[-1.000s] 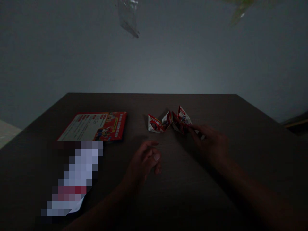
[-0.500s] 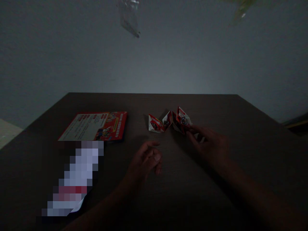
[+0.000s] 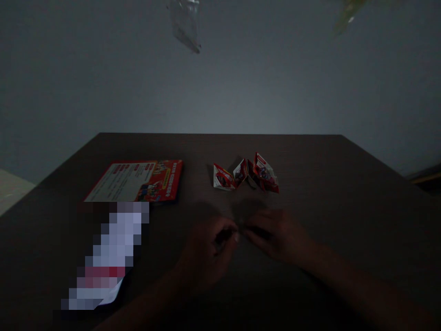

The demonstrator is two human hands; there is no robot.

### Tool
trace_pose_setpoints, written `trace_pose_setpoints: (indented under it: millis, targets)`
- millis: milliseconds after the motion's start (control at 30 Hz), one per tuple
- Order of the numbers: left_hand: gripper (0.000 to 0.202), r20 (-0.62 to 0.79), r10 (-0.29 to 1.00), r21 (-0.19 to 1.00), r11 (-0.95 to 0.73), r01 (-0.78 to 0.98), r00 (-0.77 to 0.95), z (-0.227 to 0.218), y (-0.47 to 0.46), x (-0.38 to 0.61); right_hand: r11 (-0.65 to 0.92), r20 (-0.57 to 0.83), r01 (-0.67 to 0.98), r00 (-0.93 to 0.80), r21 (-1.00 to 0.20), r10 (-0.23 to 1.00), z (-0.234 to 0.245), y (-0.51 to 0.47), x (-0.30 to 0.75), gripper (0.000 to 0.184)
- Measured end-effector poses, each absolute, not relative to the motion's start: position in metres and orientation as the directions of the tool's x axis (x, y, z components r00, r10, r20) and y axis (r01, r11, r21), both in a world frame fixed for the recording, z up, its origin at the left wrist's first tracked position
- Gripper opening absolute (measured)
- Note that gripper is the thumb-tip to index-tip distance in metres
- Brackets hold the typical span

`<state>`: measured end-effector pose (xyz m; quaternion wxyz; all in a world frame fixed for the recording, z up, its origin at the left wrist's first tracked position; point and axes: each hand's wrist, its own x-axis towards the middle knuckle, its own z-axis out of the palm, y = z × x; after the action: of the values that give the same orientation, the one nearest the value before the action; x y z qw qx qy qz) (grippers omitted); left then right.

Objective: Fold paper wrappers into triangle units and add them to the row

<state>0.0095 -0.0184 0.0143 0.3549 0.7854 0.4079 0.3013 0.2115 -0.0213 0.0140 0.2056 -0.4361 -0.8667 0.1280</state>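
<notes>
A red and white printed paper (image 3: 223,178), bent into zigzag folds, stands on the dark table in front of my hands, and neither hand touches it. Closer to me, my left hand (image 3: 210,248) has its thumb and fingertips pressed together in a pinch. My right hand (image 3: 279,234) comes from the other side, also pinched, its fingertips almost meeting the left ones. Whether anything lies between the fingertips cannot be made out in the dim light.
A red printed booklet or box (image 3: 161,184) with a pale text panel lies to the left. Nearer me is a bright, pixelated, phone-like thing (image 3: 110,253). The table (image 3: 310,151) ends at a grey wall (image 3: 275,82), where a clear plastic bag (image 3: 186,27) hangs.
My right hand has let go of the folded paper and moved toward me and left. My left hand has closed into a pinch, and the fingertips have come together. The paper stays standing.
</notes>
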Motion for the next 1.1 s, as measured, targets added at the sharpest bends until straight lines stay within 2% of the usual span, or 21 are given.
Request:
trace_pose_setpoints:
  millis: [100, 233, 333, 467, 567, 733, 933, 1100]
  targets:
    - [0.009, 0.291, 0.81, 0.641, -0.561, 0.524, 0.51, 0.014, -0.015, 0.007, 0.56, 0.166, 0.716, -0.546, -0.417, 0.821, 0.015, -0.021, 0.212, 0.014]
    - [0.014, 0.311, 0.767, 0.302, -0.64, 0.707, 0.562, 0.026, -0.004, -0.004, 0.538, 0.126, 0.729, -0.54, -0.423, 0.832, 0.018, -0.021, 0.211, 0.016]
    - [0.015, 0.243, 0.818, 0.09, -0.553, 0.828, 0.521, 0.041, 0.008, -0.019, 0.536, 0.116, 0.729, -0.543, -0.426, 0.832, 0.02, -0.021, 0.212, 0.016]
    - [0.02, 0.179, 0.908, -0.084, -0.369, 0.926, 0.378, 0.055, 0.024, -0.041, 0.545, 0.127, 0.719, -0.55, -0.431, 0.826, 0.02, -0.022, 0.213, 0.016]
    - [0.026, 0.102, 0.945, -0.139, -0.295, 0.945, 0.31, 0.058, 0.032, -0.053, 0.546, 0.125, 0.721, -0.551, -0.427, 0.825, 0.019, -0.023, 0.214, 0.015]
    - [0.027, -0.022, 0.966, -0.138, -0.259, 0.956, 0.258, 0.057, 0.038, -0.061, 0.533, 0.091, 0.729, -0.552, -0.429, 0.829, 0.018, -0.022, 0.213, 0.015]
    - [0.035, -0.028, 0.964, -0.093, -0.267, 0.959, 0.266, 0.06, 0.041, -0.065, 0.534, 0.081, 0.726, -0.559, -0.433, 0.825, 0.021, -0.019, 0.213, 0.015]
    - [0.04, -0.026, 0.977, -0.153, -0.211, 0.965, 0.21, 0.061, 0.043, -0.067, 0.535, 0.073, 0.724, -0.564, -0.435, 0.822, 0.021, -0.019, 0.213, 0.016]
